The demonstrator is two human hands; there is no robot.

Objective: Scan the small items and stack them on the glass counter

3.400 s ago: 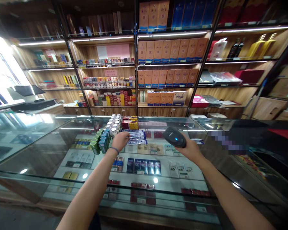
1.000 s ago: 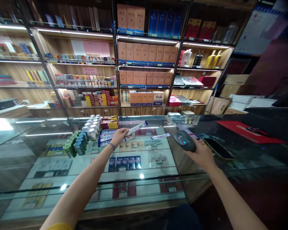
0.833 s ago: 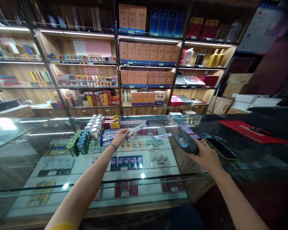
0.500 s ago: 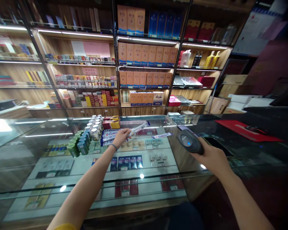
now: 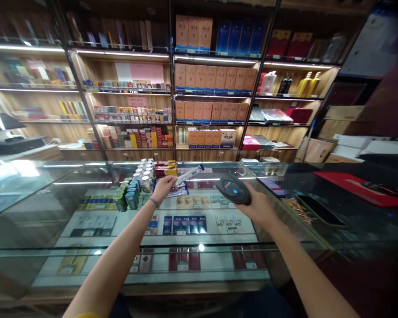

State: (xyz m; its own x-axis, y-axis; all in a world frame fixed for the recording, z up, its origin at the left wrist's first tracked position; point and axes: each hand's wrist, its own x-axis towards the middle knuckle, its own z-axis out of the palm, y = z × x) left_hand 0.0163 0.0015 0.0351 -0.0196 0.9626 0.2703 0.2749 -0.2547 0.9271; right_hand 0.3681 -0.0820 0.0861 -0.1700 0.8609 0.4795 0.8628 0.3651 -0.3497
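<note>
My left hand (image 5: 163,187) is closed on one end of a long, narrow white-and-blue packet (image 5: 190,173), which slants up to the right above the glass counter. Just beneath that hand lie more packets (image 5: 180,192) of the same look, partly covered by it. My right hand (image 5: 260,208) grips a black barcode scanner (image 5: 232,190) with a lit blue light. The scanner's head points left towards the held packet, with a gap between them. What lies directly behind the scanner is hidden.
Green cans (image 5: 120,198), blue cans (image 5: 132,196) and white cans (image 5: 146,182) stand left of my left hand, beside a red-and-yellow stack (image 5: 166,168). A phone (image 5: 320,210) and a red mat (image 5: 348,187) lie at right. Boxed goods (image 5: 208,77) fill shelves behind.
My right hand has brought the scanner leftward, closer to the held packet. The view has turned a little left. A loose packet seen right of my left hand is now out of sight.
</note>
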